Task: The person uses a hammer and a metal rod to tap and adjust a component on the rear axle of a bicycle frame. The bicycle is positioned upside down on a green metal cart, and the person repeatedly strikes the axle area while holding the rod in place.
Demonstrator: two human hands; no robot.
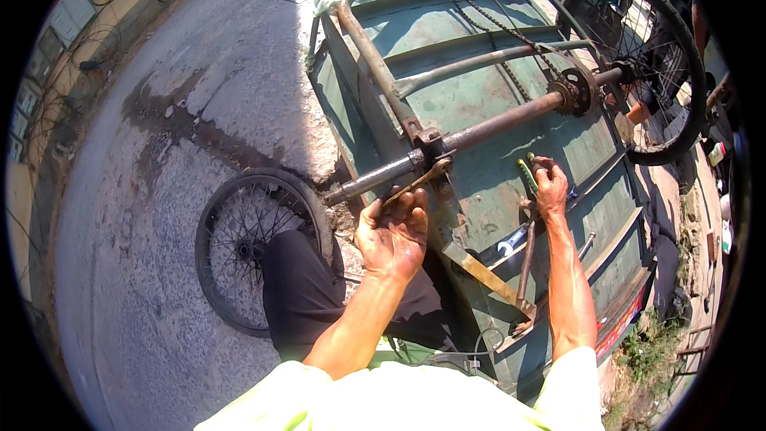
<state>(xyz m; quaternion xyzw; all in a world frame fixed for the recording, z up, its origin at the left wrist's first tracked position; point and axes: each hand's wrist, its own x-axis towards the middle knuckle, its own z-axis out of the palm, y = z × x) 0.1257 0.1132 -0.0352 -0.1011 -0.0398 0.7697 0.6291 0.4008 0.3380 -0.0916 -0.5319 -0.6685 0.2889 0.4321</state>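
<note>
My left hand is closed on a thin, rusty-brown spanner. Its far end meets the bolted bearing bracket on the axle. The axle, rusty along its middle and bare shiny metal at its left end, runs across the upturned green cart body. To the right, my right hand is closed round a tool with green-and-yellow handles, which looks like pliers; its jaws are hidden. A rusty bent bar stands just below that hand.
A loose spoked wheel leans by my knee at the left. Another wheel sits on the axle's right end, beside a sprocket and a chain. A silver spanner lies on the cart near a wooden strip.
</note>
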